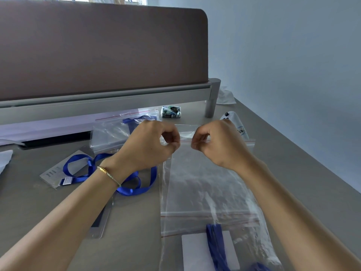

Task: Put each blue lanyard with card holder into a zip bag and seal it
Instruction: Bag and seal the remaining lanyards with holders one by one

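Note:
Both hands hold up an empty clear zip bag by its red-lined top edge. My left hand pinches the left part of the zip strip. My right hand pinches it a little to the right. A loose blue lanyard with its clear card holder lies on the table under my left wrist. Another card holder shows beneath my left forearm. Near the front edge lies a zip bag with a blue lanyard and white card inside. One more bagged lanyard rests farther back.
A brown desk divider on a grey rail closes off the back. A small printed packet lies under the rail. A white object with black dots is behind my right hand. The table's right edge runs diagonally along the wall.

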